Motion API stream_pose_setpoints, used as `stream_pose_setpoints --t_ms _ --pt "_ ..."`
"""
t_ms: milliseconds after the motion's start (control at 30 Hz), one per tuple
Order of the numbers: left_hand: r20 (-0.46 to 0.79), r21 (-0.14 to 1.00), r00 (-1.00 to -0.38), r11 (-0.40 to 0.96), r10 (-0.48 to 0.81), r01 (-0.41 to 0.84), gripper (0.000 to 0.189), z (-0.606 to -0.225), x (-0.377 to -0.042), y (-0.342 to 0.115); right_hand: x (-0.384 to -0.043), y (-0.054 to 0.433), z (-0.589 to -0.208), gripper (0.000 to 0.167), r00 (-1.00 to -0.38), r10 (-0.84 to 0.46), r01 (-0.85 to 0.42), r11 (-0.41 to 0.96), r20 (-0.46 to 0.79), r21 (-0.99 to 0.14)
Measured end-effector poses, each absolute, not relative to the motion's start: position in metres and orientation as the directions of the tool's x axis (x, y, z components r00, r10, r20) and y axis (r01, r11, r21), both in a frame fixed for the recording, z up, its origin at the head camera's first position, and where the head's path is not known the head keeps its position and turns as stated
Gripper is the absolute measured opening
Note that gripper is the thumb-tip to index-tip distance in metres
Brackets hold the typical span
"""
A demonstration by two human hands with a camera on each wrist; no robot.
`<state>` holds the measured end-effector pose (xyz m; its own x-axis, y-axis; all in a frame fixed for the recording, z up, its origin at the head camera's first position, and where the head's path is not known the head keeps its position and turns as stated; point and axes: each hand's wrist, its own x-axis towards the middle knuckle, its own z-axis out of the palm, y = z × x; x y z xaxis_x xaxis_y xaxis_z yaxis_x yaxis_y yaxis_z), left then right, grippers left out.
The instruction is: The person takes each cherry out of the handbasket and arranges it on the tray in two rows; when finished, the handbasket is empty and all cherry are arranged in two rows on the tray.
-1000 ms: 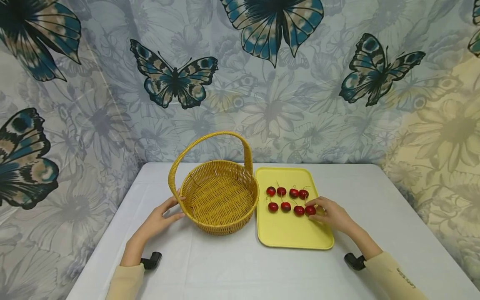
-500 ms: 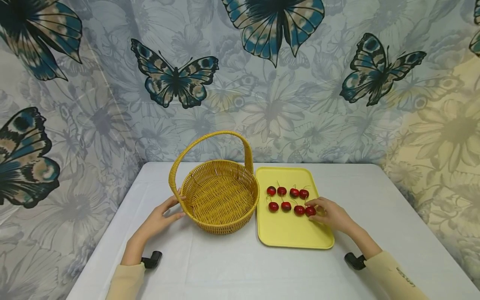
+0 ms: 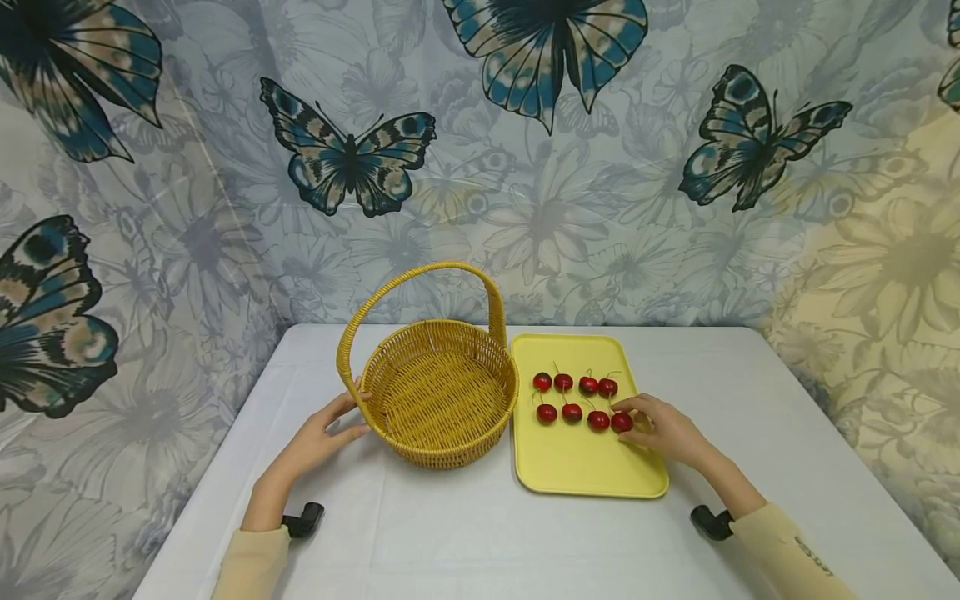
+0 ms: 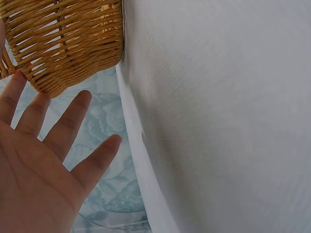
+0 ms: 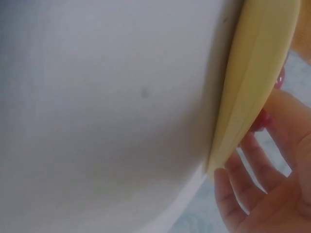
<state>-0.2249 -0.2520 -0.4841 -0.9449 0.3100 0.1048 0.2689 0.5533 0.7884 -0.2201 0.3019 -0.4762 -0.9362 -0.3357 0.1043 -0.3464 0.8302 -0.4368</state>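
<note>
A yellow wicker basket (image 3: 442, 400) with a tall arched handle stands left of the middle of the table. My left hand (image 3: 318, 437) rests against its left side near the handle's foot; in the left wrist view the fingers spread fairly straight, with fingertips at the woven wall (image 4: 73, 43). To the right, a yellow tray (image 3: 585, 475) bears two rows of dark red cherries with stems. My right hand (image 3: 667, 429) reaches over the tray's right edge and pinches the front row's rightmost cherry (image 3: 622, 422) between thumb and finger. In the right wrist view the tray rim partly hides that cherry (image 5: 262, 120).
Basket and tray stand side by side, almost touching, on a white-covered table (image 3: 442, 533). Other cherries (image 3: 597, 421) lie close to the pinched one. A butterfly-patterned cloth (image 3: 525, 208) hangs behind the table and along its sides.
The right hand and the cherry at its fingertips have shifted very slightly to the right. Left hand, basket and tray look unchanged.
</note>
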Motion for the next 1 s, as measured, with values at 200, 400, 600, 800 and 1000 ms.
stream_pose_setpoints --t_ms 200,400,600,800,1000 --pt "0.102 0.787 -0.947 0.557 0.303 0.263 0.059 -0.486 -0.226 -0.253 -0.219 0.303 -0.475 0.039 -0.938 -0.331 -0.339 0.827 0.100 -0.448" --pt "0.117 0.777 -0.941 0.561 0.317 0.285 0.057 -0.485 -0.226 -0.254 -0.221 0.303 -0.473 0.040 -0.935 -0.337 -0.350 0.832 0.110 -0.430" --pt "0.103 0.778 -0.948 0.569 0.301 0.266 0.059 -0.483 -0.225 -0.255 -0.222 0.305 -0.468 0.039 -0.927 -0.353 -0.373 0.828 0.128 -0.419" --pt "0.095 0.778 -0.952 0.575 0.292 0.254 0.062 -0.477 -0.222 -0.253 -0.222 0.308 -0.463 0.040 -0.920 -0.365 -0.391 0.816 0.144 -0.427" --pt "0.118 0.747 -0.955 0.609 0.274 0.267 0.067 -0.467 -0.215 -0.249 -0.223 0.309 -0.460 0.040 -0.921 -0.363 -0.388 0.818 0.143 -0.425"
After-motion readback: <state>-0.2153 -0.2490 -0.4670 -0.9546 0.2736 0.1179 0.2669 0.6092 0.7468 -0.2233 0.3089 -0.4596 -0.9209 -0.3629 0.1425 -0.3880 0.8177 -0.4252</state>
